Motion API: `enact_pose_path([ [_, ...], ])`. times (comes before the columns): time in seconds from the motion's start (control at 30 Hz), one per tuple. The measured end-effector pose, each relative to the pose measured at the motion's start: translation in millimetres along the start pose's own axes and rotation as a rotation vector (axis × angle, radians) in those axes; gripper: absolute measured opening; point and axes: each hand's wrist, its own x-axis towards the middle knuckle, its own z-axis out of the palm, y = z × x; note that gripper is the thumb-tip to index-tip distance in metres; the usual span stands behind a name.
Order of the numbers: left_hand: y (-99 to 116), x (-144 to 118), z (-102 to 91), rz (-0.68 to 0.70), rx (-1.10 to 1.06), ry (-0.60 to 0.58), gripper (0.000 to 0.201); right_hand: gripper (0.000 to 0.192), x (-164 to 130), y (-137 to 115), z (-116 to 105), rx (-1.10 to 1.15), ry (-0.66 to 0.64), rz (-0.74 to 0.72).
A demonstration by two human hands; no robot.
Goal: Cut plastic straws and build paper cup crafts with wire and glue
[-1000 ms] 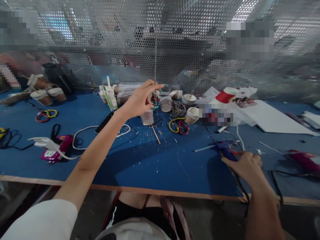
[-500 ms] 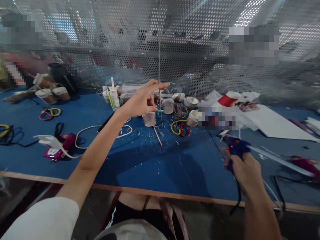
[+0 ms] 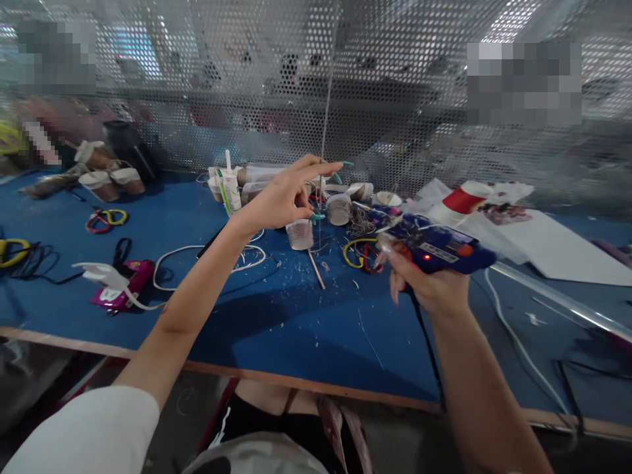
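The right hand has swung the blue plastic glue gun to centre frame, fingers wrapped around its grip; the left hand pinches a thin upright wire, best held steady.

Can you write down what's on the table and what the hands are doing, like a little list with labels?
Left hand: raised over the table, pinching a thin upright wire
Right hand: gripping a blue glue gun, red light on
Table: blue top, littered with scraps
Under left hand: small plastic cup
Nearby: scissors, white cable, pink tool
Behind: perforated metal screen
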Motion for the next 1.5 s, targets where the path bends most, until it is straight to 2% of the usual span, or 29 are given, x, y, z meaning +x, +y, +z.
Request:
enact_pose_path([
  [0.1, -4, 1, 0.3, 0.038, -0.024, -0.009, 0.056, 0.041, 6, 6, 12, -0.079, -0.055, -0.067],
  [0.3, -12, 3, 2.7, 0.135, -0.045, -0.028, 0.055, 0.036, 9, 19, 20, -0.047, -0.087, -0.054],
  [0.43, -11, 3, 3.3, 0.131, -0.051, -0.035, 0.054, 0.037, 11, 23, 22, -0.067, -0.134, -0.048],
  [0.67, -9, 4, 4.3, 0.129, -0.086, -0.030, 0.052, 0.039, 10, 10, 24, -0.113, -0.128, -0.035],
  [0.93, -7, 2, 1.3, 0.112, -0.088, -0.060, 0.054, 0.038, 12, 25, 21, -0.126, -0.129, -0.057],
  [1.2, -6, 2, 0.5, 0.131, -0.058, -0.050, 0.050, 0.040, 9, 11, 24, -0.126, -0.140, -0.041],
  [1.5, -6, 2, 0.5, 0.135, -0.074, -0.046, 0.050, 0.039, 10, 15, 23, -0.148, -0.140, -0.056],
])
